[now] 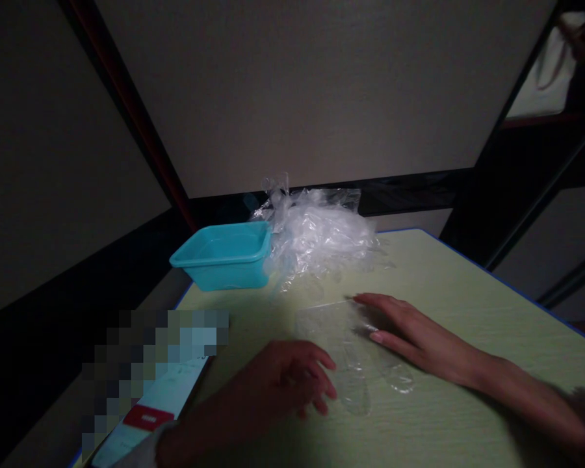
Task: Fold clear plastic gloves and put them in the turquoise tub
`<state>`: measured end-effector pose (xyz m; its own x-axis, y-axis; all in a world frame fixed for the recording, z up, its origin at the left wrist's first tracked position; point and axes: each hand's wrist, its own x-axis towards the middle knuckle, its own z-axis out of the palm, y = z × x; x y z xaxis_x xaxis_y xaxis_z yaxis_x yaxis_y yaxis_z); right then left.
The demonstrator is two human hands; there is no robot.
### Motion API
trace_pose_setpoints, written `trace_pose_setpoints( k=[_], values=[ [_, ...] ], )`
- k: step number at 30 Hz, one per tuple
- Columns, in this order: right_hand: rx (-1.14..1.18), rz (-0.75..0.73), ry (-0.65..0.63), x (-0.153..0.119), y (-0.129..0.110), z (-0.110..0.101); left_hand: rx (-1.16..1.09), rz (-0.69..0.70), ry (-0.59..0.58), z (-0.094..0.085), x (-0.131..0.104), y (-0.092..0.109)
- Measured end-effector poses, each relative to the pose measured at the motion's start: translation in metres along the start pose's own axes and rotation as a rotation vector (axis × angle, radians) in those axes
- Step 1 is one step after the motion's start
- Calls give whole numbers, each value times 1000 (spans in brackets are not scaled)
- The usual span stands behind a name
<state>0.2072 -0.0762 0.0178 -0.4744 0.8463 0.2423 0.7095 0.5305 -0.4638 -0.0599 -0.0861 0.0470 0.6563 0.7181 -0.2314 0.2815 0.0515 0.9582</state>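
A thin transparent plastic glove (pixel 353 367) lies flat on the table in front of me, its finger parts toward my side. My right hand (pixel 404 325) rests over its upper right part with the fingers stretched out. Left of the glove hovers my left hand (pixel 297 374), its fingers loosely bent and apart, with nothing visible in them. Whether its fingertips touch the glove I cannot tell. Farther back sits a crumpled heap of similar transparent plastic (pixel 316 234), apparently more gloves.
A turquoise plastic basin (pixel 231 276) stands at the back left, against the heap. Along the left edge lies a pale box (pixel 158 393) with a red label, partly blurred out. The pale green table (pixel 468 309) has a blue edge. Panels rise behind it.
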Motion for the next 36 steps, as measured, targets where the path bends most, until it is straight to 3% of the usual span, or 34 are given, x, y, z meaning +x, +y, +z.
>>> trace_pose_setpoints(
  k=[2,4,10,17,27,36],
  values=[
    [-29,-7,-7,1,2,1,219,119,271,4,6,-6],
    [-59,-1,-26,3,4,0,380,160,372,5,10,-12],
    [-103,0,-52,4,6,1,717,206,382,4,14,-25],
    [-92,-4,22,2,4,-3,948,367,435,3,16,-28],
    [-64,0,153,1,-3,-7,1081,370,444,-1,16,-25],
    [105,-179,17,-4,-11,-7,1093,351,473,-2,17,-26]
  ],
)
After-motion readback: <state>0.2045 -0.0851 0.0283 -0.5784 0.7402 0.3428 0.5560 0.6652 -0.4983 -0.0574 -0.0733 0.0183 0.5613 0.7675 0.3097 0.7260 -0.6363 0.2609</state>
